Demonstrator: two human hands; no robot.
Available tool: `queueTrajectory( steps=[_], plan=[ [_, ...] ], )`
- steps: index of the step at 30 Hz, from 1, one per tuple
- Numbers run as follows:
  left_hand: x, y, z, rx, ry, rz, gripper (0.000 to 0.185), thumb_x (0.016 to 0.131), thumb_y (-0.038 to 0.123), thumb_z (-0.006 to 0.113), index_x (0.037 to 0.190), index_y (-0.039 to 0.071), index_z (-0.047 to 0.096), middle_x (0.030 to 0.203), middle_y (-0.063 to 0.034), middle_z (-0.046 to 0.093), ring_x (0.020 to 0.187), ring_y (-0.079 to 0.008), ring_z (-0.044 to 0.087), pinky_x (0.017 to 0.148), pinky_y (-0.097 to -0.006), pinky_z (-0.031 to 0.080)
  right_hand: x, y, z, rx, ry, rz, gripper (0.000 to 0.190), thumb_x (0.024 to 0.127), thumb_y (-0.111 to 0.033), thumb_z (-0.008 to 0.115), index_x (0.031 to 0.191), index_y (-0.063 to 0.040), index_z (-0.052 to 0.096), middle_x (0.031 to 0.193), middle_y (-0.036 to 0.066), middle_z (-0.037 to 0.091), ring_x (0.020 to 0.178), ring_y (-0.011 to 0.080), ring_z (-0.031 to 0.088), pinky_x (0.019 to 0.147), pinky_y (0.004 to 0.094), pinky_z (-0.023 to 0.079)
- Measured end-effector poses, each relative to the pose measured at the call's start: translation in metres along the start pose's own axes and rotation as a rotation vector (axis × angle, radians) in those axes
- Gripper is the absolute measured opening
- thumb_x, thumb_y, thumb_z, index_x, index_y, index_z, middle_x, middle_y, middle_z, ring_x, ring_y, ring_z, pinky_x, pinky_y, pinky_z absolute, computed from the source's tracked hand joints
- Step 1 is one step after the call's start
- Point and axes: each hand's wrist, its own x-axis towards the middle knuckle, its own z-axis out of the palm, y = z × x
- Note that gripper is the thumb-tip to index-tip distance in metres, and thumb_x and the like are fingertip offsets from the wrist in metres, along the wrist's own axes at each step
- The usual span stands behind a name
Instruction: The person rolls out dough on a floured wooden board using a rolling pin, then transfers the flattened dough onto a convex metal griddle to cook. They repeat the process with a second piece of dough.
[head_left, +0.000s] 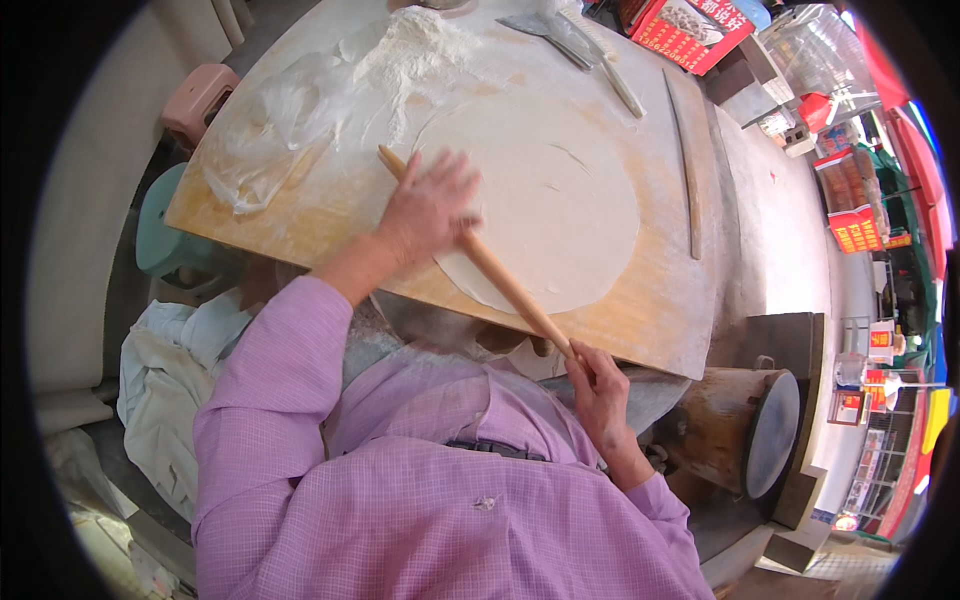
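Observation:
A large round sheet of thin dough (555, 195) lies on a floured wooden board (660, 330). A tapered wooden rolling pin (517, 289) runs diagonally along the dough's left and near side. My left hand (431, 206), blurred, rests palm down across the pin's upper part with its fingers spread, hiding that stretch of wood. At the board's front edge, my right hand (602, 390) grips the pin's near end. Two small creases mark the dough's surface.
A flour heap (416, 49) and clear plastic bag (274, 127) lie far left. A metal scraper (551, 41), brush (611, 67) and long wooden stick (688, 172) lie far and right. Stools (161, 225) stand left; a rusty drum (712, 409) sits right.

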Motion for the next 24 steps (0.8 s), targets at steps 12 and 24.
queueTrajectory(
  steps=[12, 24],
  plan=[
    [0.033, 0.018, -0.018, -0.18, 0.022, 0.084, 0.069, 0.099, 0.06, 0.032, 0.143, 0.009, 0.046, 0.151, -0.0156, 0.04, 0.142, -0.034, 0.035, 0.117, -0.0505, 0.023, 0.004, 0.049, -0.03, -0.027, 0.121, -0.099, 0.025, 0.086, -0.001, 0.069, 0.111, -0.003, 0.07, 0.074, 0.01, 0.059, 0.064, 0.0185, 0.058, 0.06, 0.0302, 0.048],
    [-0.036, 0.034, -0.044, -0.294, -0.192, 0.22, 0.069, 0.099, 0.062, 0.029, 0.14, 0.012, 0.051, 0.147, -0.0127, 0.047, 0.138, -0.0323, 0.042, 0.115, -0.0525, 0.027, -0.053, 0.035, -0.017, -0.038, -0.007, -0.047, 0.034, 0.083, -0.001, 0.07, 0.117, -0.003, 0.065, 0.082, 0.012, 0.065, 0.069, 0.026, 0.064, 0.062, 0.0337, 0.05]
  ],
)
